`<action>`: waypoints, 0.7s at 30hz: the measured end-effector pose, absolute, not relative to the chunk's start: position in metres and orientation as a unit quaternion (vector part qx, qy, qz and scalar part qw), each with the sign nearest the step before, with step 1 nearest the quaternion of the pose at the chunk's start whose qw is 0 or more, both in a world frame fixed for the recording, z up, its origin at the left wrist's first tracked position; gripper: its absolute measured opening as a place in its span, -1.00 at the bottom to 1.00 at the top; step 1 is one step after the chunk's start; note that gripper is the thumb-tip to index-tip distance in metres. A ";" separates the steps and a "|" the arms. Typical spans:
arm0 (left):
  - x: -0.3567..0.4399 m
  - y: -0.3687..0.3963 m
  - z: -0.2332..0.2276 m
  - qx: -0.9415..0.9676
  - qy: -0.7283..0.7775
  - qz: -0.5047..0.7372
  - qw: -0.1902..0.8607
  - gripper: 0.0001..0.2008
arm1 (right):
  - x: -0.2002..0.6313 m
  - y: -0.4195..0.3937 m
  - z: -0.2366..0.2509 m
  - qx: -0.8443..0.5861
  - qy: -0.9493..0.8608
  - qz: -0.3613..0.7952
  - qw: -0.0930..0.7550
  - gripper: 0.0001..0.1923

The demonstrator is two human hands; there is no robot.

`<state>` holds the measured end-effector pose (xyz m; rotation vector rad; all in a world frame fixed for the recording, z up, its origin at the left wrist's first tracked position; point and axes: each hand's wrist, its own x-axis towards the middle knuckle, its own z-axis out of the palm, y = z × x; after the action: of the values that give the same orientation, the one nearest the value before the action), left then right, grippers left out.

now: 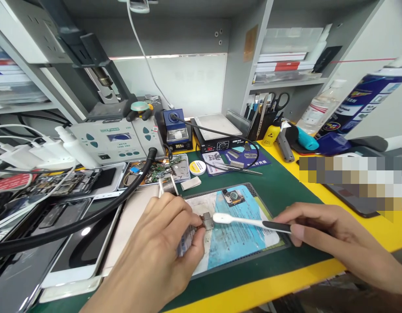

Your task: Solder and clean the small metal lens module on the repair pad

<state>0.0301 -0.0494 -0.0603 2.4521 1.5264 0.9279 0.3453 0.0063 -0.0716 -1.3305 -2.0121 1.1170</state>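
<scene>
My left hand (158, 239) pinches a small grey metallic part (207, 221) between thumb and fingers, low over a blue-and-white printed sheet (240, 245). What joins the part under my fingertips is too small to make out. In my right hand (321, 226) is a toothbrush (245, 221) with a white head and a dark grip, held level from the right. Its head is beside the grey part; whether they touch I cannot tell. Toward the back of the sheet lies a small black-and-silver component (233, 197) with a round centre.
Phones (86, 243) and a thick black hose (90, 219) crowd the left. Behind are a tray of circuit boards (175, 167), a rework station (118, 139), a blue soldering station (178, 130) and tweezers (243, 168). Bottles and a spray can (360, 100) stand at right.
</scene>
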 end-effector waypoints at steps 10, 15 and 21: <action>0.030 -0.052 -0.059 0.805 0.501 0.313 0.051 -0.92 | 0.359 0.043 -0.015 -0.376 -0.606 0.648 0.267 -0.77; 0.030 -0.053 -0.058 0.804 0.500 0.316 0.056 -0.92 | 0.334 0.057 -0.002 -0.352 -0.514 0.699 0.352 -0.74; 0.030 -0.053 -0.059 0.807 0.500 0.309 0.053 -0.93 | 0.298 0.063 -0.019 -0.362 -0.450 0.724 0.378 -0.87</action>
<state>0.0295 -0.0528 -0.0593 2.4529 1.5212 0.9403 0.2979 0.0634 -0.0189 -0.9261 -1.1493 1.8507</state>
